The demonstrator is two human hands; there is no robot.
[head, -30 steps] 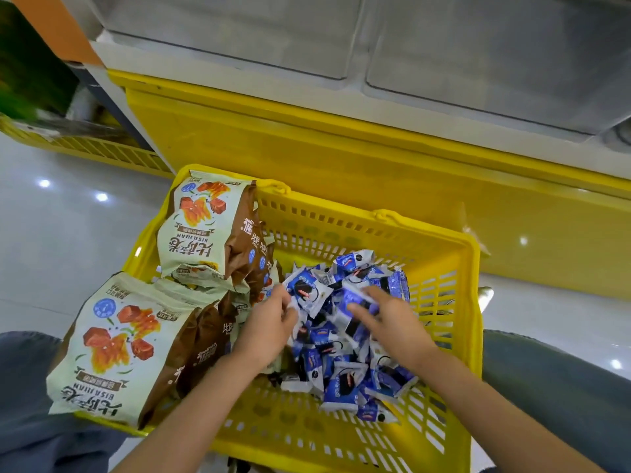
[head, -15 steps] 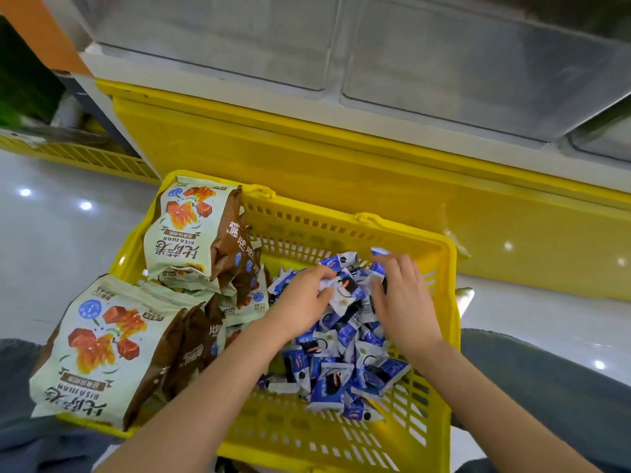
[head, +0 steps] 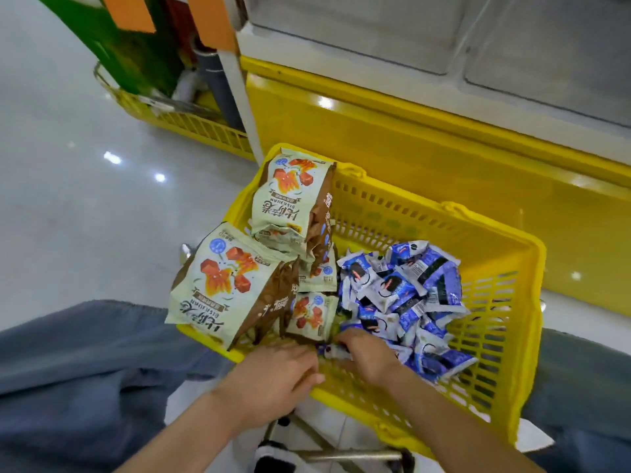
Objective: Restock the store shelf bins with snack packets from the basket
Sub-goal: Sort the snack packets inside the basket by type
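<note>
In basket [head: 478,230] near corner, left hand [head: 273,373] and right hand [head: 370,356] are dropping back from blue pile [head: 403,288], chasing strays: right fingers [head: 343,337] pinching packet [head: 329,351], left grip unclear.

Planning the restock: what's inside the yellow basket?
Large beige snack bags on the left, a heap of small blue packets on the right. Whatever lies beneath is covered.

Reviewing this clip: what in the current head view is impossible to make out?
Head view: whether the left hand or the right hand grips a packet; the fingertips curl out of sight and are blurred.
Head view: what the shelf bins hold; the top edge cuts them off.
Head view: the print on the blue packets; too small and blurred.
</note>
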